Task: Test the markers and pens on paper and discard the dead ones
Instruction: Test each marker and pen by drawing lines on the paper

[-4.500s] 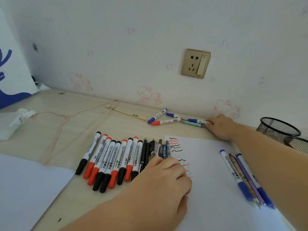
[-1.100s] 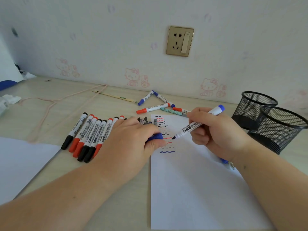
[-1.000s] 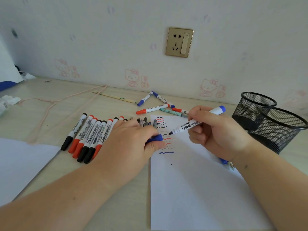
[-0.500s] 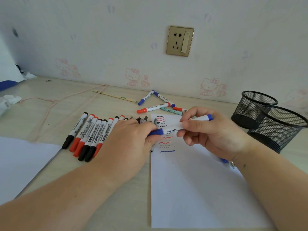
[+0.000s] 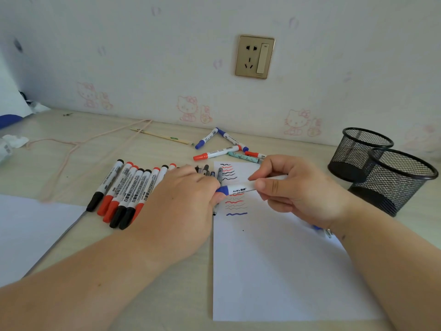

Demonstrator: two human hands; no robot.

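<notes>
Blue marker (image 5: 238, 189) held level just over the test paper (image 5: 274, 259), and both hands are on it. The left hand (image 5: 181, 199) pinches the blue cap end, fingers curled round it; the right hand (image 5: 296, 189) grips the white barrel between thumb and fingers. Looks like the capping step: cap and barrel are together or very nearly so, I can't tell which. Right beneath the hands sits the column of test squiggles (image 5: 232, 187), black and red, with a bold blue line lowest, so this one reads as alive.

Next call, by my judgement: press the cap home, then set the marker with the keepers rather than the discards.

Writing: the barrel shows "AoWn" in red, then characters too small to read. Left of the left hand lies a row of black and red markers (image 5: 124, 189) printed "WHITEBOARD". Beyond the hands, near the wall, a loose cluster of blue and red markers (image 5: 219, 146). Right of the right hand, two black mesh cups (image 5: 381, 168), touching.
</notes>
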